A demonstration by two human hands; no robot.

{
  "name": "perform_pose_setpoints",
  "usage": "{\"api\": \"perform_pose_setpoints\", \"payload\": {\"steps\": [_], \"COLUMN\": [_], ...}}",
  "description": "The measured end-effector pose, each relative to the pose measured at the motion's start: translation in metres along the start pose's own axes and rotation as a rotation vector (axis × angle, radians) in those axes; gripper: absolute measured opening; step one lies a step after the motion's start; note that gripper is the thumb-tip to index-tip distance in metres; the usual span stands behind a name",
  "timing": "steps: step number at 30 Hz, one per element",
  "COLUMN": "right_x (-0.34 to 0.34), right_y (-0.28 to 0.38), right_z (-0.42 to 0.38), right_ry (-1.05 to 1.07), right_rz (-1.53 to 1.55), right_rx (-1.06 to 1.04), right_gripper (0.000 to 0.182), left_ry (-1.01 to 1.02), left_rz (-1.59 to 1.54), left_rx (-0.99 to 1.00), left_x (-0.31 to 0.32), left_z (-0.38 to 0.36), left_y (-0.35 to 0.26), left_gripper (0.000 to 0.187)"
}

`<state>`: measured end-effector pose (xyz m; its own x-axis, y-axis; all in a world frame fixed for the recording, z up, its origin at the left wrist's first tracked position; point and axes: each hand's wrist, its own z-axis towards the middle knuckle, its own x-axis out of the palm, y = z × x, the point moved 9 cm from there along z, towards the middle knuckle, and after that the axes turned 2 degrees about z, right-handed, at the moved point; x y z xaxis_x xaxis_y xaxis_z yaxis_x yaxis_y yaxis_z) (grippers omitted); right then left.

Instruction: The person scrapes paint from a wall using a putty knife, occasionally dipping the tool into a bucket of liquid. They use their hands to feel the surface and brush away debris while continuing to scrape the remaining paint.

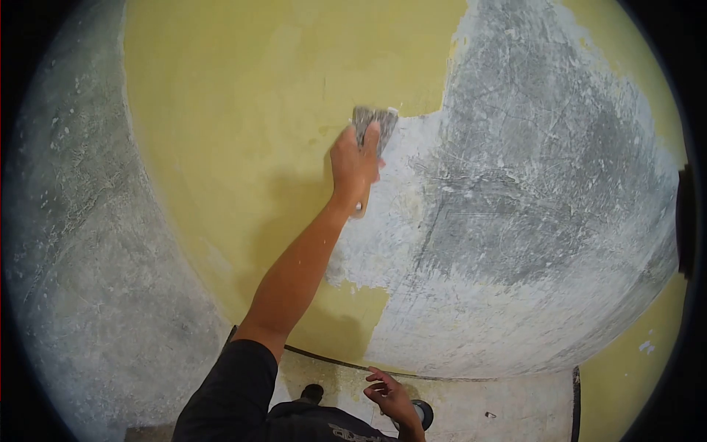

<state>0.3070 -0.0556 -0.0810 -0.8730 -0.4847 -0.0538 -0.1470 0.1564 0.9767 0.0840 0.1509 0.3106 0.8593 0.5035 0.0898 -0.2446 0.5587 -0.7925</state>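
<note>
My left hand [353, 166] is wrapped round a scraper [375, 118], its thumb lying on the wide metal blade. The blade's front edge is against the yellow wall coating [243, 110], at the border with a bared whitish-grey patch [515, 147]. Below the palm the end of the handle sticks out. My right hand [394, 401] hangs low near my body at the bottom, fingers slightly bent and apart, with nothing seen in them.
A rough grey wall surface [96, 221] borders the yellow on the left. A dark strip [331, 361] runs along the wall's foot. My feet stand on the pale floor [471, 405], where a small reddish-brown object [490, 415] lies. Another dark object [686, 221] is at the right edge.
</note>
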Motion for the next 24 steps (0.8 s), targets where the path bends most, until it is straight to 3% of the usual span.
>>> {"api": "perform_pose_setpoints", "payload": {"steps": [3,7,9,16,20,24], "right_x": [-0.005,-0.010,-0.010,-0.007,-0.007,-0.008], "right_y": [-0.007,-0.015,-0.012,-0.034,-0.035,-0.029], "right_z": [-0.001,0.000,-0.003,-0.021,-0.031,-0.045], "right_ry": [-0.010,-0.032,-0.043,-0.041,-0.062,-0.098], "right_rz": [-0.002,-0.023,-0.035,-0.033,-0.001,0.008], "right_rx": [-0.022,-0.060,-0.064,0.008,-0.006,-0.016], "right_gripper": [0.064,0.064,0.064,0.064,0.064,0.064], "left_ry": [0.033,0.016,-0.041,0.047,0.051,0.015], "left_rz": [0.081,0.103,0.093,0.123,0.170,0.119], "left_rx": [0.003,0.062,-0.012,0.007,0.062,-0.008], "left_x": [0.008,-0.004,-0.010,0.019,0.017,0.018], "left_z": [0.022,-0.003,-0.023,0.012,0.002,-0.018], "left_y": [-0.029,0.001,0.025,-0.027,-0.014,0.000], "left_gripper": [0.042,0.043,0.046,0.045,0.048,0.047]}}
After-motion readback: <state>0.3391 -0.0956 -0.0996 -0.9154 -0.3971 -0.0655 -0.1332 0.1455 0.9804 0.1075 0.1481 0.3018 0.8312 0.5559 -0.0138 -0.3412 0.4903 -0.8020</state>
